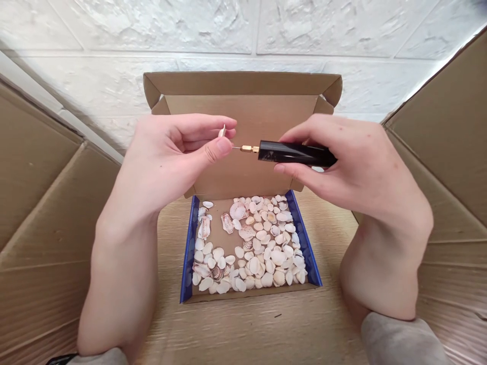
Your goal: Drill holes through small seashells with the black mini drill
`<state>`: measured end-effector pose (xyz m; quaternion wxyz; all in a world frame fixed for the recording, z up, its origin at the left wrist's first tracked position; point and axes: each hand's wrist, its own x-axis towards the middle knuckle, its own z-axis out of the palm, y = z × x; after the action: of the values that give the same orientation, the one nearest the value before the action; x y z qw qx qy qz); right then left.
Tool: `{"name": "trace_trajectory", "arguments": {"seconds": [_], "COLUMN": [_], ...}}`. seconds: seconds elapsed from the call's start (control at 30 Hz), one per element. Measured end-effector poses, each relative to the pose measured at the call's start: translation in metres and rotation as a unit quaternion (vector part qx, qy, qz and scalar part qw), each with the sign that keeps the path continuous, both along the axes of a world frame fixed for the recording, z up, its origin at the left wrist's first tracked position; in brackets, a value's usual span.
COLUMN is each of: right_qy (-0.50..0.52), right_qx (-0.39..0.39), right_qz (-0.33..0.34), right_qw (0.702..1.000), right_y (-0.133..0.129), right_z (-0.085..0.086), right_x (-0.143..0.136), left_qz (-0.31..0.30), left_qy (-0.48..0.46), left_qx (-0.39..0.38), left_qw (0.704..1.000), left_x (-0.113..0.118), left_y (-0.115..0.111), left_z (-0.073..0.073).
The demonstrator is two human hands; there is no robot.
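Observation:
Between thumb and fingers, my left hand (178, 152) pinches a small pale seashell (222, 131), mostly covered by the thumb. My right hand (353, 157) is wrapped round a black handheld mini drill (292, 153) with a brass chuck (249, 149). The drill lies roughly level and its thin bit points left, the tip close by my left thumb and the shell. Whether the bit touches the shell is hidden. Both hands are above an open cardboard box (187, 253) with blue side walls. Many loose seashells (266, 253) in white, cream and speckled brown lie in it.
The box's raised lid (243, 83) stands behind the hands. Cardboard panels rise at the left (38, 203) and right (441, 152). A white brick-patterned wall (213, 30) is at the back. A small dark sliver (278, 316) lies on the wooden table (243, 334).

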<state>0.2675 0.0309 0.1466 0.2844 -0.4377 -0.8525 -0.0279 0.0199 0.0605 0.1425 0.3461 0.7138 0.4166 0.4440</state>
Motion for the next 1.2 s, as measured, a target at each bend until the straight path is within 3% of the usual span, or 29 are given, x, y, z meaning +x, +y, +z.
{"name": "trace_trajectory", "arguments": {"seconds": [0.23,0.43,0.83,1.2], "right_qy": [0.016,0.034,0.022,0.018], "right_qx": [0.024,0.05,0.017,0.014], "right_qz": [0.025,-0.028,0.015,-0.033], "right_qw": [0.999,0.998,0.999,0.999], "right_y": [0.0018,-0.0022,-0.0002,-0.0039], "right_z": [-0.0009,0.0032,0.0022,0.0023], "right_x": [0.002,0.0032,0.0039,0.003], "left_qz": [0.003,-0.01,-0.006,0.0], "left_qy": [-0.002,-0.002,-0.02,-0.02], "left_qx": [0.02,0.014,0.04,0.061], "left_qw": [1.0,1.0,0.999,0.998], "left_x": [0.0003,0.0037,0.0016,0.0014], "left_y": [0.0021,-0.0011,0.0014,0.0021], "left_z": [-0.0015,-0.0017,-0.0029,-0.003]}}
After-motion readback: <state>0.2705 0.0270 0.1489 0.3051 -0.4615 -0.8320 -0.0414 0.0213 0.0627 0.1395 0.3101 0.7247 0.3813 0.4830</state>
